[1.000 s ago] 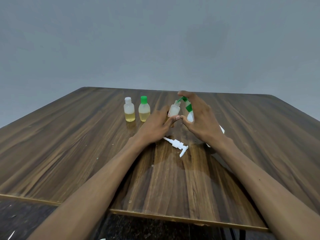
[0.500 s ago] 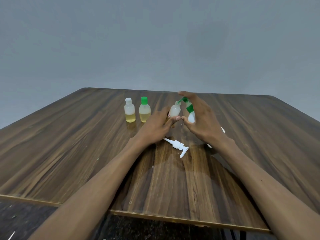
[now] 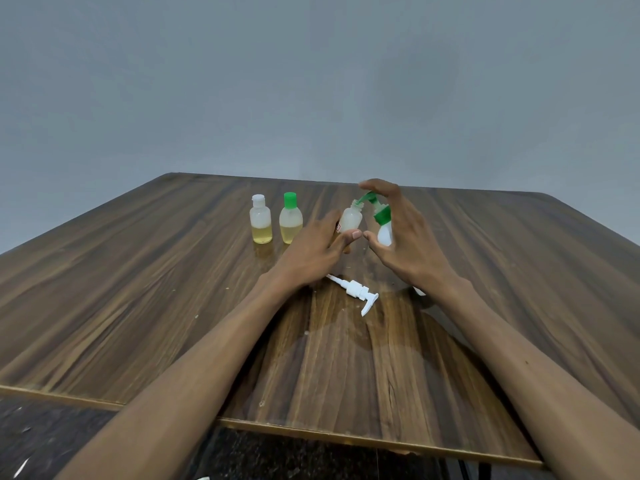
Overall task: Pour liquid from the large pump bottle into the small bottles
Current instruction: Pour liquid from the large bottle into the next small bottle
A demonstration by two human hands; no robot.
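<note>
On the wooden table (image 3: 138,306) the left hand (image 3: 311,251) grips a small open bottle (image 3: 350,220), fingers and thumb curled round its lower part, and holds it roughly upright, tipped a little to the right. The right hand (image 3: 408,244) grasps the large pump bottle (image 3: 383,226), a white body with a green collar, its fingers arched over the top and its thumb below; the green spout touches the small bottle's open mouth. Left of the hands stand two more small bottles, just beside each other and upright: a white-capped bottle (image 3: 260,220) and a green-capped bottle (image 3: 290,219), each with yellowish liquid in its lower part (about a third full). A loose white pump head (image 3: 356,292) lies on its side on the table between the two wrists, nearer the person.
</note>
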